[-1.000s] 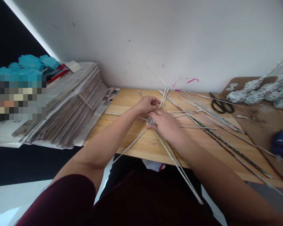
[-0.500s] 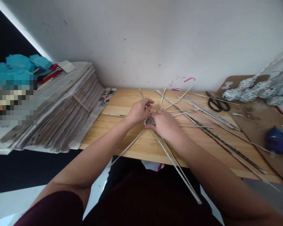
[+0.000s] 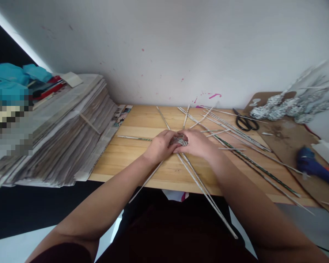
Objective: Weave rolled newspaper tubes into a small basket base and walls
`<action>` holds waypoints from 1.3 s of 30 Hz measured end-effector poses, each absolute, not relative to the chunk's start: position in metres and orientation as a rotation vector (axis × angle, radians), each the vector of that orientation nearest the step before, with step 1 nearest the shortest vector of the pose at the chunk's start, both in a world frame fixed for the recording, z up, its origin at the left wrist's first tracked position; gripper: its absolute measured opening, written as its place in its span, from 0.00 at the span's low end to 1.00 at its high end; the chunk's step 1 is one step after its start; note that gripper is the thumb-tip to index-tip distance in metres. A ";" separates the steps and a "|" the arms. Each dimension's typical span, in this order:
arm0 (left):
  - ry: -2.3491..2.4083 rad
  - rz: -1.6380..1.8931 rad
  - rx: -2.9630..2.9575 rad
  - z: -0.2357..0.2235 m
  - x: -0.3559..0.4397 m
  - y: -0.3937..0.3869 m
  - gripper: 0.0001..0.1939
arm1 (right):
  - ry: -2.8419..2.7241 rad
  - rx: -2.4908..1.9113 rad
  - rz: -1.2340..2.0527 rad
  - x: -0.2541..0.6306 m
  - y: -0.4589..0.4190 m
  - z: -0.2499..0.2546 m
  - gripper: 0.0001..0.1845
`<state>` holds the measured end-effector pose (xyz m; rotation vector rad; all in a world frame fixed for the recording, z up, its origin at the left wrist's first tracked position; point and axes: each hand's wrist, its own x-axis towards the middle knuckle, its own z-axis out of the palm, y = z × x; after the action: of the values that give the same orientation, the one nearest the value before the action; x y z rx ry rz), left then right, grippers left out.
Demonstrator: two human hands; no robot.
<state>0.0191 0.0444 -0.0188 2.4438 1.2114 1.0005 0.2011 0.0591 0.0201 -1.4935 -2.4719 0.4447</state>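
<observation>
A small round woven paper piece [image 3: 179,140] lies on the wooden table [image 3: 137,120] between my hands. Rolled paper sticks [image 3: 199,179] spread out from it in several directions, some reaching past the front edge. My left hand [image 3: 162,144] curls round its left side, thumb near the front. Round the right side curve the fingers of my right hand [image 3: 196,143], its thumb in front too. Both hands touch the rim, and part of the weave is hidden beneath the fingers.
Loose paper sticks [image 3: 244,135] lie to the right, with black scissors [image 3: 245,120] behind them. A blue glue gun [image 3: 315,166] and woven paper bulbs with long stems [image 3: 275,106] rest on brown cardboard [image 3: 285,146]. A tall newspaper stack [image 3: 79,120] stands at left.
My left hand has come down from above the woven piece and closed round its left side. My right hand has shifted to its right side. The view has turned slightly.
</observation>
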 end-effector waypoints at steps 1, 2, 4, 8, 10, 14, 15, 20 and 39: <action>1.197 0.979 2.489 -0.018 0.020 0.042 0.14 | -2.466 -1.480 0.492 0.205 0.061 0.020 0.39; 1.189 0.960 2.534 -0.018 0.021 0.040 0.14 | -2.452 -1.470 0.543 0.209 0.062 0.019 0.42; 1.182 0.928 2.624 -0.018 0.023 0.036 0.14 | -2.381 -1.447 0.709 0.219 0.065 0.017 0.46; 1.191 0.898 2.725 -0.023 0.025 0.035 0.11 | -2.121 -1.323 1.023 0.235 0.070 0.009 0.29; 1.203 0.911 2.719 -0.026 0.025 0.035 0.11 | -2.093 -1.348 0.900 0.237 0.073 0.007 0.16; 1.222 0.933 2.675 -0.029 0.024 0.036 0.12 | -2.192 -1.514 0.456 0.228 0.073 0.006 0.08; 1.221 0.935 2.659 -0.029 0.024 0.036 0.12 | -2.212 -1.534 0.384 0.225 0.073 0.006 0.07; 1.238 0.939 2.625 -0.027 0.023 0.036 0.17 | -2.246 -1.565 0.215 0.218 0.071 0.003 0.10; 1.171 0.909 2.718 -0.031 0.023 0.034 0.09 | -2.295 -1.711 0.074 0.222 0.067 0.011 0.10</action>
<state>0.0229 0.0343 -0.0309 2.7175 1.1708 0.9090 0.2225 0.0670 0.0105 -1.7112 -2.2951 0.0741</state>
